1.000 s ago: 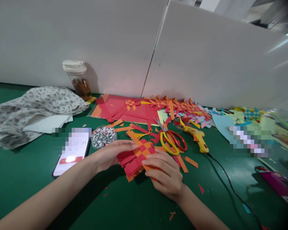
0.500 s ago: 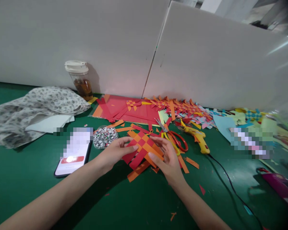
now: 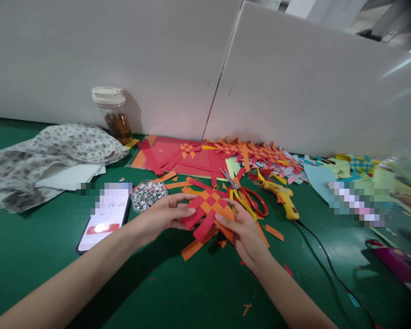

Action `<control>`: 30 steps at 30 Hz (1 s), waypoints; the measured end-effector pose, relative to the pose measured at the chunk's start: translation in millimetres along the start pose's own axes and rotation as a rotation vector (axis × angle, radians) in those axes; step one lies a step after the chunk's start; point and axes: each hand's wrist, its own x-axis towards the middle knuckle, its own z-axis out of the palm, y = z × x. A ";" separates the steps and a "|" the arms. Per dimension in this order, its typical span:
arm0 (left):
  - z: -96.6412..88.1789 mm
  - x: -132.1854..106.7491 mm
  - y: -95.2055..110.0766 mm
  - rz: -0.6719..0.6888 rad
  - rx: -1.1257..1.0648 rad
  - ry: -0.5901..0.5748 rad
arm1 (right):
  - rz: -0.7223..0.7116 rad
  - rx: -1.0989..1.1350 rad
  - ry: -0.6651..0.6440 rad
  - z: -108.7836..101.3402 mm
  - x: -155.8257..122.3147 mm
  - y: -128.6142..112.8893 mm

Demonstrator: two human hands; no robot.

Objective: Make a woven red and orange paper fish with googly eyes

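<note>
Head view: a woven red-and-orange paper piece, checkered at its upper part with loose strips fanning toward the viewer (image 3: 208, 202), is held between a person's two bare hands above a green counter (image 3: 192, 292). The fingers of the left hand (image 3: 166, 214) are nearly closed on the piece's left edge, thumb on top and the others beneath. The fingers of the right hand (image 3: 247, 232) are curled around the right edge, its thumb pressing on the orange strips. Below the piece, an orange paper strip (image 3: 197, 246) juts out; whether it is attached cannot be told. Just beyond the right hand lie scissors with red and yellow handles (image 3: 257, 204), followed by a yellow glue gun (image 3: 289, 204). Near the left hand are a round clear container of small black-and-white pieces (image 3: 147, 194) and a phone with a lit screen (image 3: 104, 228).
</note>
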 end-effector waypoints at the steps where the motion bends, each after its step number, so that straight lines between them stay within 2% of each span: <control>1: 0.5 -1.1 1.6 -0.001 -0.026 0.001 | 0.016 0.017 0.001 -0.4 0.1 -0.4; 6: 2.3 -5.4 5.9 0.003 -0.103 -0.048 | 0.069 0.066 0.005 -1.8 -1.0 0.4; 14: 2.1 -9.4 10.1 0.028 -0.062 -0.116 | 0.040 0.024 0.016 -4.2 -0.5 1.1; 21: 4.4 -13.9 9.9 0.046 0.100 -0.095 | 0.088 0.111 0.015 -6.2 1.6 2.7; 27: 11.0 -14.2 11.1 0.084 0.206 0.042 | 0.116 0.134 -0.003 -5.2 0.0 1.8; 30: 13.8 -16.2 12.8 0.091 0.214 0.060 | 0.146 0.153 -0.022 -5.9 -0.4 1.6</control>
